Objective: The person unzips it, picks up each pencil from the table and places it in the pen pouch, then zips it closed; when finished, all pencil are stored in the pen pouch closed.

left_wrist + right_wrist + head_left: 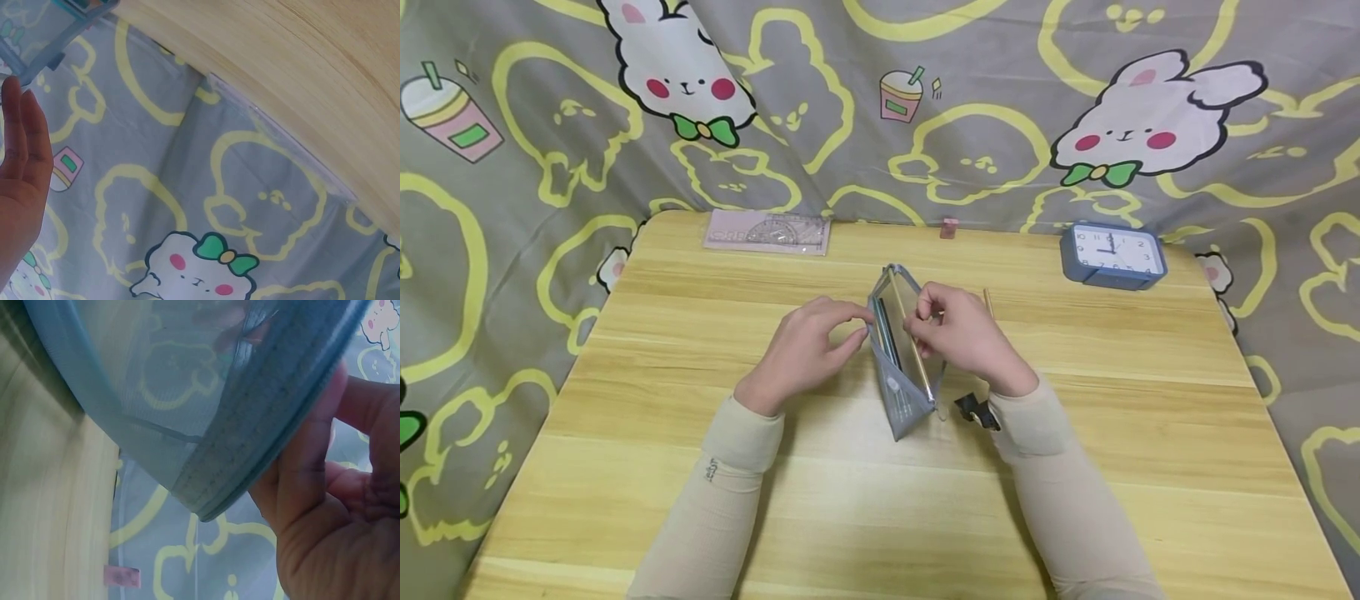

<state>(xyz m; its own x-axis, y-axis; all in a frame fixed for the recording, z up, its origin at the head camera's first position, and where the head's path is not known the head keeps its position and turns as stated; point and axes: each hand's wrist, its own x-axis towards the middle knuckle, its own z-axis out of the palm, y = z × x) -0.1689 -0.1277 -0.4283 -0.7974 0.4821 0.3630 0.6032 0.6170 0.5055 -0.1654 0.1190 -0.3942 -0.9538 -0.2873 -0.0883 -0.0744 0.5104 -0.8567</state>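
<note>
A grey see-through zip pencil pouch point(898, 404) stands gaping on the table between the two hands. Thumb and index finger of my left hand point(812, 342) pinch its left rim. My right hand point(966, 329) grips the opposite rim, fingers curled; in the right wrist view the zip edge of the pouch point(250, 437) runs into those fingers. Dark slim sticks, perhaps pens, lie inside along the left wall. Against the right rim runs a thin gold-coloured strip, whose kind I cannot tell. The left wrist view catches only part of the left hand point(25, 169).
Near the right wrist lies a black binder clip point(976, 411). A gold stick point(988, 302) pokes out behind the right hand. Along the back edge are a pink packaged ruler set point(767, 232), a small pink piece point(949, 228) and a blue clock point(1114, 254), before a patterned curtain point(820, 100).
</note>
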